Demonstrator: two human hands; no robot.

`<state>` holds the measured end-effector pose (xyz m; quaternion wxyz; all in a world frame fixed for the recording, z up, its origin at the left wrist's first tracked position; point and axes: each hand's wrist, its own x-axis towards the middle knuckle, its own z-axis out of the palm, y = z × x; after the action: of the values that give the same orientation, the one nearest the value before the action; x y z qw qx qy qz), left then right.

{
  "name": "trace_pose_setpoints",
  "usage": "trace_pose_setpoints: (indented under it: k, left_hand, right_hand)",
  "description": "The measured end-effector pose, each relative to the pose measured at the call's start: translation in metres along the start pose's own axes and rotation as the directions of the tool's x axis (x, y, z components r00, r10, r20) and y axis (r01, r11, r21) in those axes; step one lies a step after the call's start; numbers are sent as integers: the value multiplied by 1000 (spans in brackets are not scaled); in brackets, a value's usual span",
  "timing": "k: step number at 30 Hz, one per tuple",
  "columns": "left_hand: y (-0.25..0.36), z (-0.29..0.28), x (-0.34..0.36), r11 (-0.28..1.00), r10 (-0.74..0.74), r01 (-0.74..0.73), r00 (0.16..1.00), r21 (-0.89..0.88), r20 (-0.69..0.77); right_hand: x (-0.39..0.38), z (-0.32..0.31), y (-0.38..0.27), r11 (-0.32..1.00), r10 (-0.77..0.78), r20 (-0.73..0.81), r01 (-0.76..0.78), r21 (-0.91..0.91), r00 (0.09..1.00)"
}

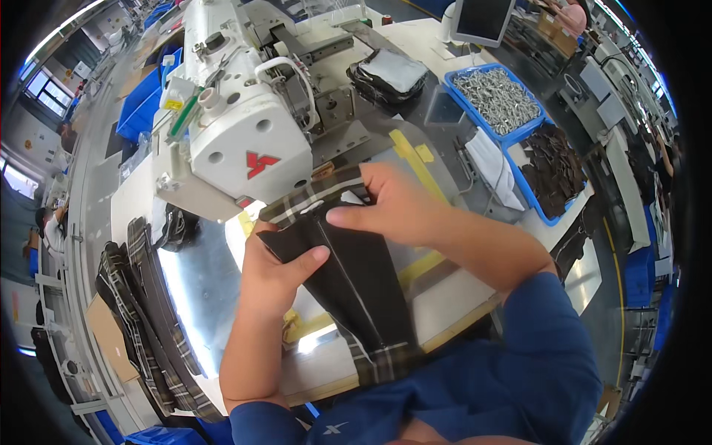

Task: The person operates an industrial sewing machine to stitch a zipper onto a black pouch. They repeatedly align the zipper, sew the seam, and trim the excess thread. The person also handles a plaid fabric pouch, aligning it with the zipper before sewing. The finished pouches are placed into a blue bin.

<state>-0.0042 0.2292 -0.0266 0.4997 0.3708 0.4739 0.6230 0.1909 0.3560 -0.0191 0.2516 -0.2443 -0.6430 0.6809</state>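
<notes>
A dark fabric piece with plaid trim [363, 289] lies in front of a white sewing machine [237, 148], with a pale seam or strip running down its middle. My left hand [278, 271] grips its left upper part, thumb on top and fingers hidden beneath. My right hand [378, 211] holds the upper right corner at the plaid band, thumb pressed on the dark cloth near the middle. The piece's top edge is just below the machine head; whether it touches the needle area cannot be seen.
Plaid strips [141, 311] hang at left. A stack of dark pieces [386, 78] sits behind. Blue trays of metal fittings [497, 100] and brown scraps [552, 170], a white cloth [489, 167] and a monitor [478, 18] stand at right. Other people are at the edges.
</notes>
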Motion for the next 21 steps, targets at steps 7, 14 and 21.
trace_pose_setpoints:
  k: [7,14,21]
  left_hand:
    - [-8,-3,1,949,-131,136,991,-285,36]
    - [3,13,-16,987,-145,152,982,-47,122]
    - [4,20,-32,957,-137,67,961,283,239]
  right_hand:
    - [-16,-7,2,994,-75,-26,73,-79,997]
    - [-28,-11,-5,969,-156,86,170,-180,984]
    - [-28,-19,-34,998,62,279,-63,-8,958]
